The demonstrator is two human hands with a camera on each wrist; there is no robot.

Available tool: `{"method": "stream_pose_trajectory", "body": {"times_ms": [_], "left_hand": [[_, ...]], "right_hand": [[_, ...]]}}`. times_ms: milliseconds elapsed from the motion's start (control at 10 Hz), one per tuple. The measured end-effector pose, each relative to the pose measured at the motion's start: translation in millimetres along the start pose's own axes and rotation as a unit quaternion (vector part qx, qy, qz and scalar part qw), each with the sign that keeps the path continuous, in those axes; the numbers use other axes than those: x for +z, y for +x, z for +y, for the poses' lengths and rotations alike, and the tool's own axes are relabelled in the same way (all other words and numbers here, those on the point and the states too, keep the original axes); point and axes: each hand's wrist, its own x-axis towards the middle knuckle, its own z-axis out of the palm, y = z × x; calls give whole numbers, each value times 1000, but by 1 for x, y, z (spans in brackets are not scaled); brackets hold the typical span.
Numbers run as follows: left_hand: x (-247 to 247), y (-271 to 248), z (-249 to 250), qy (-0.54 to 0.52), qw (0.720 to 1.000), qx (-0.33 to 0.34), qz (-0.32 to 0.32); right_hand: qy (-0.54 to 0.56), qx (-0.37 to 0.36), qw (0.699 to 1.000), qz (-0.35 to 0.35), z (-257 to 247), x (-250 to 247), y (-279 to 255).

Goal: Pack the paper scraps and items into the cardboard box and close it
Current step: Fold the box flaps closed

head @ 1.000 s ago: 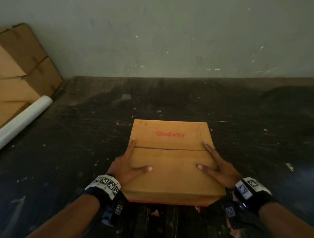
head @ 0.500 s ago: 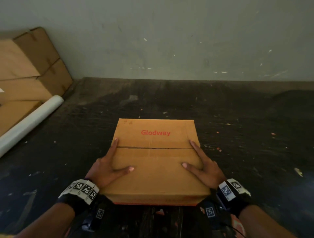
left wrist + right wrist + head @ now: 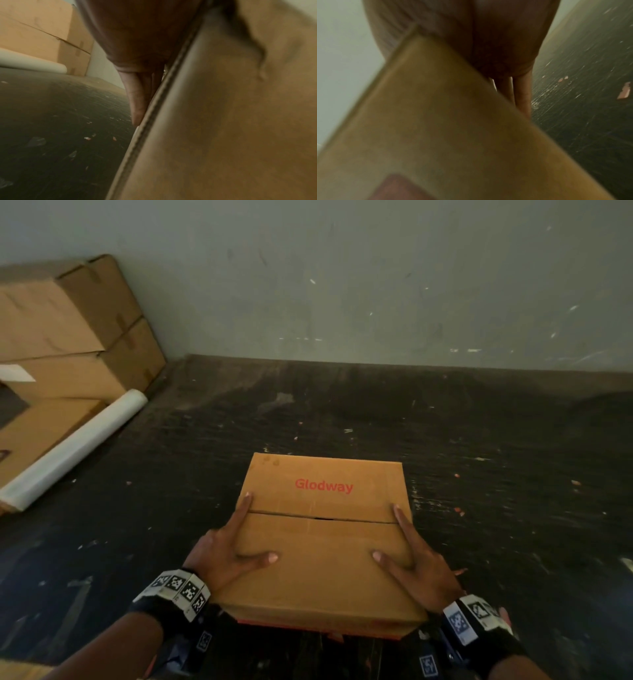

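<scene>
A closed brown cardboard box (image 3: pixel 322 570) printed "Glodway" sits low in the middle of the head view, its two top flaps meeting at a thin seam. My left hand (image 3: pixel 222 556) is against its left side, thumb flat on the top, index finger along the top edge. My right hand (image 3: pixel 421 566) mirrors it on the right side. In the left wrist view straight fingers (image 3: pixel 137 97) lie along the box (image 3: pixel 223 121) wall. The right wrist view shows straight fingers (image 3: pixel 522 92) against the box (image 3: pixel 436 121). Whether the box rests on the floor I cannot tell.
The dark floor (image 3: pixel 479 440) carries small paper scraps (image 3: pixel 576 483), one larger scrap (image 3: pixel 624 90) near my right hand. Stacked cardboard cartons (image 3: pixel 68 337) and a white roll (image 3: pixel 75 446) lie at the left. A pale wall (image 3: pixel 342 285) closes the far side.
The box and both hands have drifted a little left in the head view, and more of the stacked cartons shows. My hands keep the same places on the box.
</scene>
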Motion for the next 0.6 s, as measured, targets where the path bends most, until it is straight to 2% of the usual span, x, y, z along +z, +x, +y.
{"method": "stream_pose_trajectory", "body": {"times_ms": [200, 300, 500, 600], "left_hand": [[4, 0, -3, -10, 1000, 1, 14], [5, 2, -5, -28, 999, 3, 33], [-5, -5, -7, -91, 995, 32, 32], [-14, -11, -26, -187, 975, 31, 117]], "right_hand": [[2, 6, 1000, 13, -1, 1, -3], [1, 5, 1000, 10, -2, -1, -3], [-8, -6, 1000, -10, -12, -17, -13], [57, -6, 998, 37, -7, -35, -29]]}}
